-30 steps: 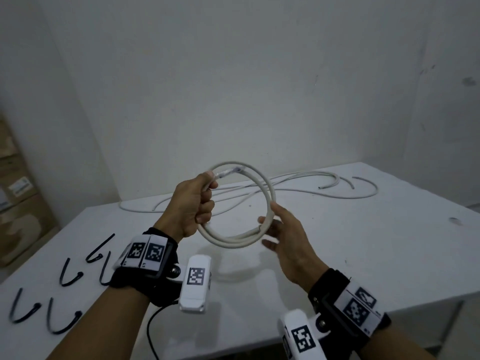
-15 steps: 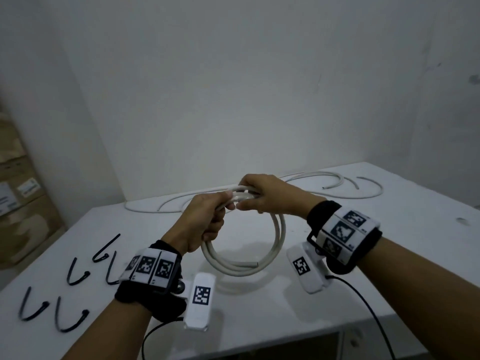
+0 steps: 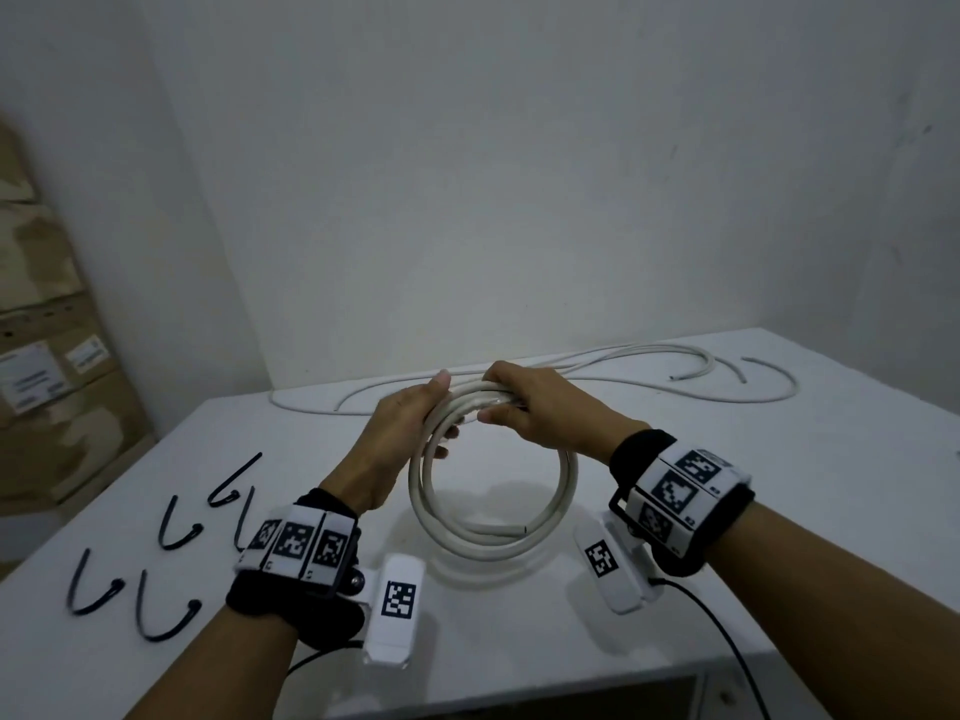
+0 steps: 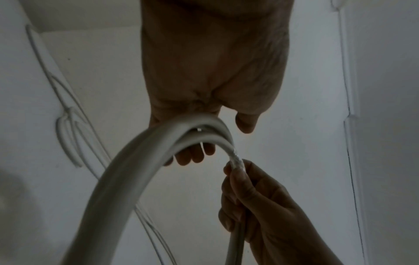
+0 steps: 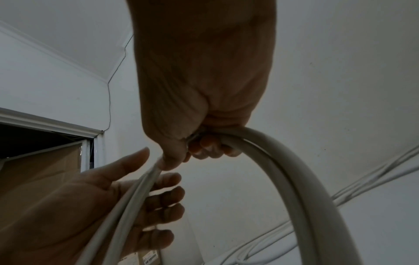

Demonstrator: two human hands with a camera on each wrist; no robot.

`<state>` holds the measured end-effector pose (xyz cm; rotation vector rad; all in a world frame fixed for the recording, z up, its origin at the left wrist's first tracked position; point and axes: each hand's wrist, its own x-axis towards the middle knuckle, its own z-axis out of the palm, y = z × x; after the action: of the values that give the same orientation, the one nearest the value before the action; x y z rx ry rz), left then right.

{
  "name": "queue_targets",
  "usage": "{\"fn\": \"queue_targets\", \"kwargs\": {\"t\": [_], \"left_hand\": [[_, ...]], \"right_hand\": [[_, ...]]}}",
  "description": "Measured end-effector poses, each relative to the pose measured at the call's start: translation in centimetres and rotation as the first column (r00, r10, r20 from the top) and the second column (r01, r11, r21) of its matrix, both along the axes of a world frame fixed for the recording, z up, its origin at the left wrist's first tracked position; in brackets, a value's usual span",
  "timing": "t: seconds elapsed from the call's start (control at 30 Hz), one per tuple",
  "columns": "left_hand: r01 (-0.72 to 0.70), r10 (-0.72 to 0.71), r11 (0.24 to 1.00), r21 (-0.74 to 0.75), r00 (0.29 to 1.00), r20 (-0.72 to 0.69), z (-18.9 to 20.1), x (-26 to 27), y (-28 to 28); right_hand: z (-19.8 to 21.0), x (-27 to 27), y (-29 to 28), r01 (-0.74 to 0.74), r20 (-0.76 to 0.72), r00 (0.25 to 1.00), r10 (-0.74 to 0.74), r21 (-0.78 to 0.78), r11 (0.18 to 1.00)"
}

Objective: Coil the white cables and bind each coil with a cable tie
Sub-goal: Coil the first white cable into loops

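Head view: black cable ties [image 3: 171,527] lie unused at the desk's [image 3: 779,511] near left edge. Just beyond, a white coil [image 3: 493,511] hangs upright and unbound over the desk; the right hand [image 3: 540,413] grasps its top with curled fingers, the left hand [image 3: 410,428] cradles it with loosened fingers. Farther back, loose cables [image 3: 623,366] await coiling.
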<state>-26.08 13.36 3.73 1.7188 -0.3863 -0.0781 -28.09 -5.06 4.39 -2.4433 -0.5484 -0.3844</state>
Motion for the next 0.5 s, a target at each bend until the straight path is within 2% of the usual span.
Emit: {"fn": "queue_targets", "kwargs": {"t": [0.1,0.23,0.37,0.43,0.5], "left_hand": [[0.023,-0.029,0.998,0.065,0.995,0.092,1.0,0.5,0.7],[0.189,-0.188,0.976,0.112,0.982,-0.02,1.3,0.3,0.8],[0.137,-0.137,0.991,-0.005,0.989,-0.059,0.1,0.7,1.4],[0.085,-0.085,0.996,0.021,0.996,-0.003,-0.3,0.7,1.9],[0.018,-0.026,0.998,0.065,0.992,0.124,-0.4,0.3,2.3]], "right_hand": [[0.1,0.4,0.6,-0.011,0.008,1.0,0.011,-0.007,1.0],[0.3,0.9,1.7,-0.035,0.09,0.995,0.035,-0.005,0.999],[0.0,1.3,2.7,-0.06,0.127,0.99,0.062,-0.017,0.998],[-0.2,1.5,3.2,-0.066,0.127,0.989,0.07,-0.032,0.997],[-0.2,1.8,3.7,-0.073,0.129,0.989,0.076,-0.027,0.997]]}}
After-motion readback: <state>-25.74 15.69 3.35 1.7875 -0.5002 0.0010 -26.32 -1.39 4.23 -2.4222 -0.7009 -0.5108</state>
